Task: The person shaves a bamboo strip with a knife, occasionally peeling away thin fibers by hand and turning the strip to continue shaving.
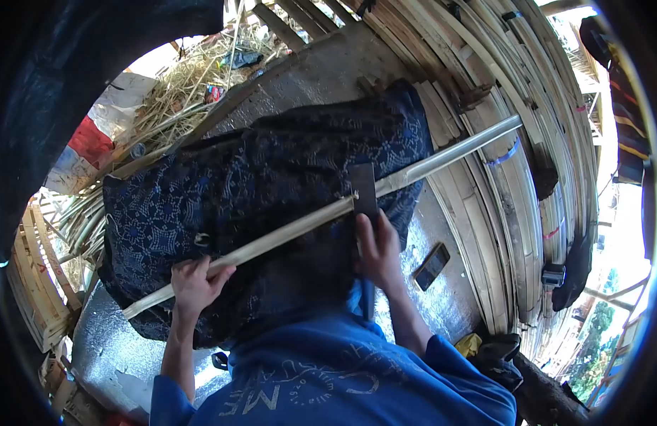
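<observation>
1. Right hand (377, 248) is closed around a flat, dark metal blade (363, 190), whose edge is set against a long, pale bamboo strip (321, 215).
2. Left hand (195, 282) curls shut around the strip's lower end.
3. Smooth and straight, the strip crosses a lap draped in dark blue patterned cloth (272, 184), running between both hands.

phone (431, 265) on grey floor (328, 71); stacked bamboo slats (513, 177) right; straw pile (193, 85) upper left
</observation>
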Demonstrator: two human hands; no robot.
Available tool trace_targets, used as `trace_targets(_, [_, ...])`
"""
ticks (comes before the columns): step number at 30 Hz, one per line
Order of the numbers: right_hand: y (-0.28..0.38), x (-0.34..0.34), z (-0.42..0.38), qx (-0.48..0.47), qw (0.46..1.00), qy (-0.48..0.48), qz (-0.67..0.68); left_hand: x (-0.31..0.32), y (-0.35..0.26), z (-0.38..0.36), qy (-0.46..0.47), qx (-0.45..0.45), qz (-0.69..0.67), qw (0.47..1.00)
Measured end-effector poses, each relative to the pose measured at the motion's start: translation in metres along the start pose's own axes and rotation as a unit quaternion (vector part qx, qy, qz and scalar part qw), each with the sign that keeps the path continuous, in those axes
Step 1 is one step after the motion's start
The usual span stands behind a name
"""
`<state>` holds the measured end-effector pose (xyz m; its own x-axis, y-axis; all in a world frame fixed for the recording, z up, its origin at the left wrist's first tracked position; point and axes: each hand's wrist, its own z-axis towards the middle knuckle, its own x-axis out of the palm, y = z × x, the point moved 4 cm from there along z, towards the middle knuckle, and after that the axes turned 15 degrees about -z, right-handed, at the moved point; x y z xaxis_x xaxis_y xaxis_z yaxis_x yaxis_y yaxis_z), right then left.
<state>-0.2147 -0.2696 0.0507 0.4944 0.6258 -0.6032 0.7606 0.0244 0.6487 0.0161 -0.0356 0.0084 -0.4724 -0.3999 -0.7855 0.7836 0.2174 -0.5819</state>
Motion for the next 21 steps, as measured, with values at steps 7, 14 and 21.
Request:
trace_targets(7, [-0.006, -0.064, 0.009, -0.179, 0.954, -0.239, -0.001, 0.001, -0.003, -0.003, -0.009, 0.005, -0.012, 1.0])
trace_targets(14, [0.028, -0.015, -0.012, -0.045, 0.995, 0.006, 0.086, 0.0, -0.001, -0.008, -0.003, 0.009, -0.014, 1.0])
trace_targets(21, [0.003, -0.002, 0.002, -0.045, 0.989, -0.105, -0.089, -0.001, -0.003, -0.002, 0.0, -0.005, -0.012, 1.0])
